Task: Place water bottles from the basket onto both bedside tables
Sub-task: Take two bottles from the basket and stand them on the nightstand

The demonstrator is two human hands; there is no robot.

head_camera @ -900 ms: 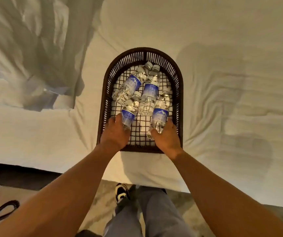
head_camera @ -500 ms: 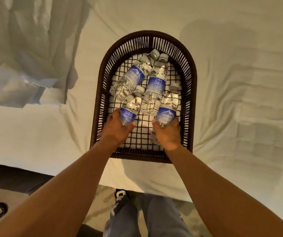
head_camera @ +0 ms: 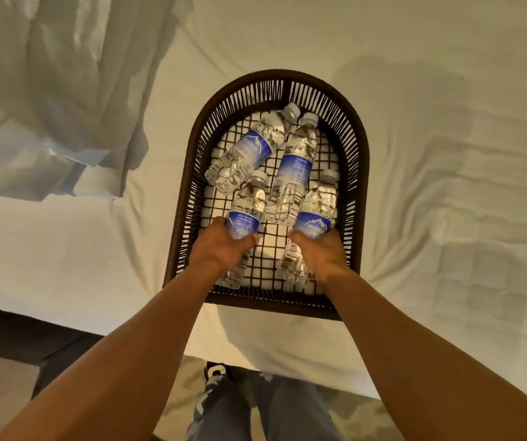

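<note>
A dark brown woven basket lies on the white bed and holds several clear water bottles with blue labels. My left hand is wrapped around the near-left bottle. My right hand grips the near-right bottle. Both held bottles point their white caps away from me, and their bases show below my hands. Two more bottles lie free further back: one slanted at the left, one in the middle. No bedside table is in view.
Rumpled white bedding is heaped at the far left of the bed. The bed's near edge runs across the lower part of the view. Below it are the floor, my legs and a shoe.
Both hands have closed further around the two near bottles, whose lower halves now show beneath my hands. The view has shifted a little closer to the basket.
</note>
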